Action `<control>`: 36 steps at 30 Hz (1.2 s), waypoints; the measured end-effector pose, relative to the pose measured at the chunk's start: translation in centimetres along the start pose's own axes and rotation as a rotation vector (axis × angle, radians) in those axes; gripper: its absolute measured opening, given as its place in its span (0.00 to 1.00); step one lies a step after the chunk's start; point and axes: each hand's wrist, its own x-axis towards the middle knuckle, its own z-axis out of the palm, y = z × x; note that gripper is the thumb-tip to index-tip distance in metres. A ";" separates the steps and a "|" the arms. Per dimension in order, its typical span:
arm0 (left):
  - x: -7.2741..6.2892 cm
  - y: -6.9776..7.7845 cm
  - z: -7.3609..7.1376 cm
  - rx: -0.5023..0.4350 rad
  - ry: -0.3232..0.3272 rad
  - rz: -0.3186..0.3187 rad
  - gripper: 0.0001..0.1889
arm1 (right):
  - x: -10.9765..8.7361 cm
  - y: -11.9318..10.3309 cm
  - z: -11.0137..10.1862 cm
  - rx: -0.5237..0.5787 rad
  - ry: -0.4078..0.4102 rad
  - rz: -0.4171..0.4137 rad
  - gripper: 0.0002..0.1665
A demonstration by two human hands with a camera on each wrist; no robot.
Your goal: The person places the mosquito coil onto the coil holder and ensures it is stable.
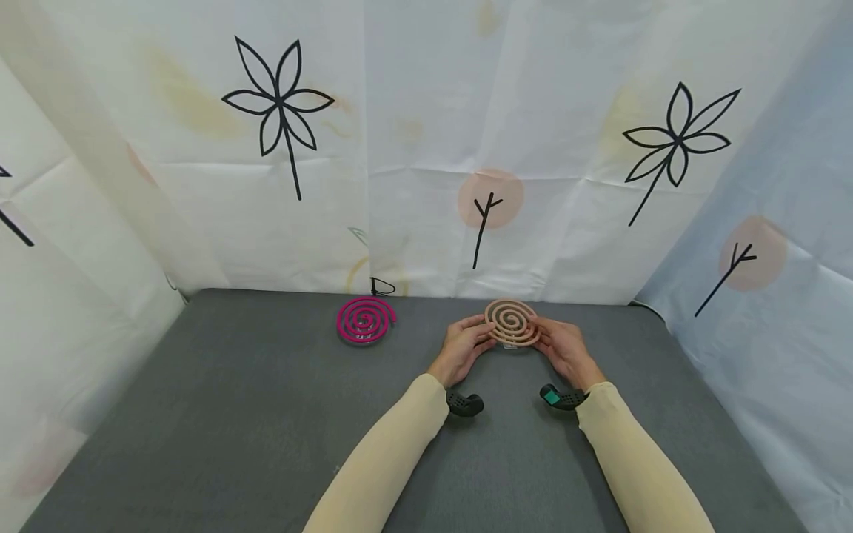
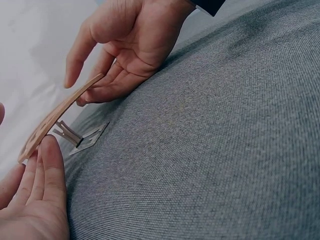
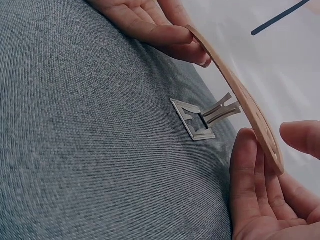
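A tan mosquito coil (image 1: 511, 319) is held by its edges between both hands near the back of the table. My left hand (image 1: 464, 342) has its fingers under the left rim; my right hand (image 1: 562, 344) supports the right rim. In the right wrist view the right thumb (image 3: 301, 137) is lifted off the coil's face. Tilted, the coil (image 3: 239, 92) leans over a small metal stand (image 3: 224, 111), whose upright prongs reach its underside. The stand's flat base (image 2: 92, 140) lies on the cloth in the left wrist view.
Left of the hands, a pink mosquito coil (image 1: 365, 320) sits at the table's back, with a bit of metal showing beneath. Grey cloth covers the table (image 1: 220, 414). White printed curtains (image 1: 426, 222) rise behind and at both sides.
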 end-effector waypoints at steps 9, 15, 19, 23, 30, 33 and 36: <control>0.1 -0.1 0.0 0.001 0.004 0.000 0.29 | 0.0 -0.1 -0.2 0.000 -0.002 0.010 0.24; 0.2 0.0 0.0 -0.002 0.003 0.002 0.29 | 0.0 -0.1 -0.2 -0.002 -0.011 0.013 0.26; 0.2 -0.1 0.0 -0.005 0.005 0.004 0.29 | 0.0 -0.1 -0.3 0.001 -0.014 0.011 0.26; 0.2 -0.1 0.0 -0.010 0.006 0.002 0.29 | -0.1 -0.1 -0.2 -0.004 -0.023 0.004 0.29; 0.1 -0.1 -0.1 -0.010 0.010 0.004 0.29 | 0.0 0.0 -0.3 -0.002 -0.039 0.007 0.33; 0.0 -0.1 -0.1 -0.002 0.003 0.014 0.30 | 0.0 0.0 -0.3 -0.002 -0.043 0.010 0.32; 0.1 -0.1 -0.1 -0.002 0.002 0.017 0.28 | 0.0 0.0 -0.3 -0.004 -0.048 0.009 0.32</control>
